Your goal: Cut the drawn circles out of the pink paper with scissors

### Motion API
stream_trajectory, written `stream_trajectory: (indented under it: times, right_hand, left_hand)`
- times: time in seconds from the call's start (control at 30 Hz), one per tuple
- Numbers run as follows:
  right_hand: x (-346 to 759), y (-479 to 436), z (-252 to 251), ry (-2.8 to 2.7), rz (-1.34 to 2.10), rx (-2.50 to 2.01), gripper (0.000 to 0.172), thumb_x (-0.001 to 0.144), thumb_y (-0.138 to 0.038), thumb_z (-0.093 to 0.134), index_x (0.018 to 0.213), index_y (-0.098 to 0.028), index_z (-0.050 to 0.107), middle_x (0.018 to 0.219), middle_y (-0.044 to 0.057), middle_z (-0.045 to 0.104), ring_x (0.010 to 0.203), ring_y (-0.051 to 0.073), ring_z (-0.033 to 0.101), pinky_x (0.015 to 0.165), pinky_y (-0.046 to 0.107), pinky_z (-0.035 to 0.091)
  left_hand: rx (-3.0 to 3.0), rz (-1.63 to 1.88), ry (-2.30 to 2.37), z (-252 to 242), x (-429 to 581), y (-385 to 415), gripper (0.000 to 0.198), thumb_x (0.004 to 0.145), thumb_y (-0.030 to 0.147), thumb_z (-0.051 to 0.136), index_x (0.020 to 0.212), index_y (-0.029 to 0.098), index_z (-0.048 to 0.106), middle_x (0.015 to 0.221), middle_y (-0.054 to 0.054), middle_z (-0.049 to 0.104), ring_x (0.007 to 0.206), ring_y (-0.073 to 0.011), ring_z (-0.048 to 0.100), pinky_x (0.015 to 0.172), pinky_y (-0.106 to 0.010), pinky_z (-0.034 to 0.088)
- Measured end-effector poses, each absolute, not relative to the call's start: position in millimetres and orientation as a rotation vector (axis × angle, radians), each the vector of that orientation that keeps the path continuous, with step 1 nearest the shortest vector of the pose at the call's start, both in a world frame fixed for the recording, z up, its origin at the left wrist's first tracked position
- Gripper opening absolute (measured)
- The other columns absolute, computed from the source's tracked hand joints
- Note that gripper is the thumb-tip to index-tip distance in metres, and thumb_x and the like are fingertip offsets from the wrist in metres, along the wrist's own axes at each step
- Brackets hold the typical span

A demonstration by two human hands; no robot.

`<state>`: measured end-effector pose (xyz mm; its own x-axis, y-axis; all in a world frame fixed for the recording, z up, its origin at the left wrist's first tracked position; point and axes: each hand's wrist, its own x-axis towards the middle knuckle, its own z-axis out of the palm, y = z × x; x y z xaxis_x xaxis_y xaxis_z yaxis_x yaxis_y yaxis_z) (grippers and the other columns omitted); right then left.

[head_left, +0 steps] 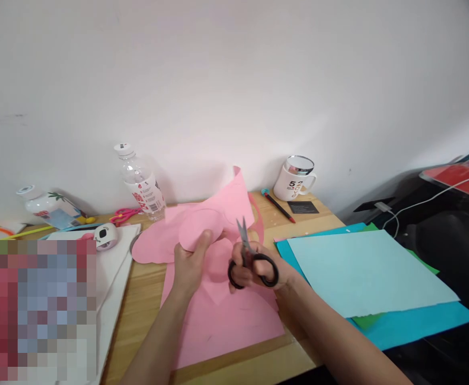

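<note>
My left hand (192,262) pinches a piece of pink paper (208,222) between thumb and fingers; the sheet stands up and curls at its upper right corner. In my right hand (254,267) are scissors (244,238) with black handles, fingers through the loops and the blades pointing up, slightly apart. The blades are just right of the pink paper; whether they touch it I cannot tell. Under both hands lies a larger pink sheet (226,337), and a rounded pink cutout (150,243) lies to the left.
A plastic bottle (138,182) and a white mug (292,182) stand by the wall. Pink scissors (124,215) lie left of the bottle. A red-and-black pen (278,206) rests near the mug. Light blue paper (370,272) tops a stack at right. A white jar (50,207) stands at left.
</note>
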<state>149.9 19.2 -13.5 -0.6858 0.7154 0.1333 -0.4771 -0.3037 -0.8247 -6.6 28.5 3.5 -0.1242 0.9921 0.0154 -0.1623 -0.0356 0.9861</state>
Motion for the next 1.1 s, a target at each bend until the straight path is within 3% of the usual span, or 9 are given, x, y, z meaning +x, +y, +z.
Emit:
stream_trajectory:
  times: [0.07,0.23,0.5,0.8,0.97,1.1]
  right_hand:
    - [144.9,19.4,-10.0,-1.204,1.939,-0.571,0.034,0.064,-0.045,0.072,0.076,-0.017,0.056,0.054,-0.006,0.048,0.05,0.008,0.046,0.063,0.03,0.047]
    - [137.8,18.3,-9.2,-1.435,1.794,-0.891,0.029,0.065,-0.036,0.073,0.078,-0.015,0.058,0.06,-0.003,0.051,0.053,0.008,0.045,0.051,0.021,0.035]
    - [137.3,16.8,-10.7,-1.421,1.752,-0.932,0.032,0.068,-0.038,0.071,0.087,-0.014,0.061,0.061,-0.003,0.05,0.055,0.009,0.044,0.051,0.022,0.031]
    - [136.2,18.8,-14.8,-1.298,1.749,-0.818,0.031,0.068,-0.041,0.071,0.08,-0.015,0.057,0.064,-0.001,0.051,0.06,0.011,0.046,0.057,0.025,0.033]
    - [137.3,19.8,-13.5,-1.333,1.638,-0.891,0.036,0.064,-0.043,0.074,0.069,-0.015,0.051,0.062,-0.004,0.04,0.056,0.008,0.033,0.055,0.024,0.027]
    - [137.1,18.8,-9.4,-1.353,1.624,-0.862,0.04,0.063,-0.047,0.073,0.069,-0.016,0.049,0.064,-0.004,0.038,0.058,0.009,0.031,0.053,0.023,0.024]
  left_hand:
    - [0.842,1.539,1.096,1.4,-5.5,32.7,0.027,0.067,0.034,0.069,0.08,0.01,0.069,0.085,-0.011,0.072,0.086,-0.0254,0.066,0.082,-0.04,0.052]
    - [0.575,1.685,0.979,3.9,-5.2,40.2,0.031,0.062,0.024,0.074,0.091,0.015,0.067,0.092,-0.008,0.071,0.099,-0.0242,0.062,0.086,-0.042,0.05]
    - [0.623,1.649,1.076,1.0,-3.2,36.6,0.036,0.058,0.026,0.076,0.09,0.012,0.067,0.086,-0.009,0.071,0.093,-0.0217,0.063,0.082,-0.033,0.05]
    - [0.953,1.458,1.427,-7.7,-0.5,28.7,0.035,0.062,0.038,0.071,0.08,0.008,0.068,0.077,-0.01,0.071,0.07,-0.0201,0.065,0.057,-0.026,0.051]
    - [1.085,1.425,1.46,-5.3,0.3,27.7,0.032,0.063,0.037,0.069,0.077,0.009,0.069,0.076,-0.01,0.072,0.072,-0.0199,0.066,0.06,-0.025,0.052]
    - [1.09,1.426,1.476,-2.1,1.6,27.8,0.032,0.063,0.036,0.069,0.079,0.008,0.069,0.08,-0.011,0.073,0.075,-0.0213,0.067,0.062,-0.026,0.053]
